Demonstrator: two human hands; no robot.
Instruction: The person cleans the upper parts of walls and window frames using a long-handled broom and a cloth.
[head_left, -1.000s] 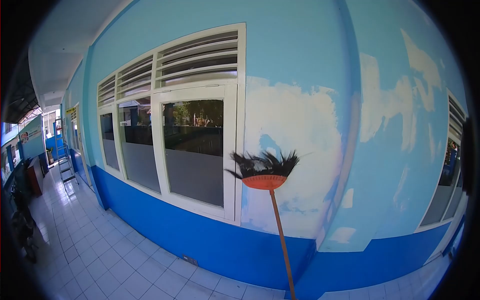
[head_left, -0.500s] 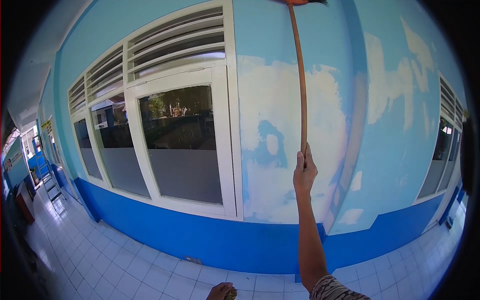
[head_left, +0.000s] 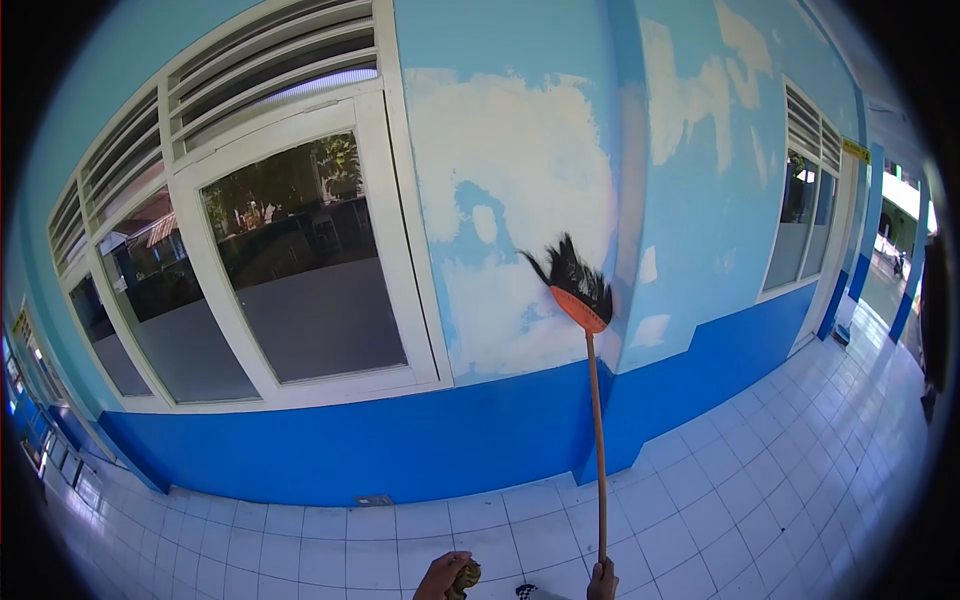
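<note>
Dropping from its high reach half a second ago, the broom (head_left: 574, 288) now has its bristles at the patchy wall (head_left: 500, 150), above the right hand (head_left: 602, 580), whose grip closes round the stick's end; the left hand (head_left: 445, 578) beside it clutches a small object (head_left: 466, 577).

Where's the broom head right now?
Right of centre in the head view: the broom head is at the wall's white patch, right of the window, above the blue band. Its handle runs down to the right hand.

We find the long orange black-bristled broom (head_left: 594, 420) standing before the patchy blue wall (head_left: 520, 180), right of the white-framed window (head_left: 300, 260).
</note>
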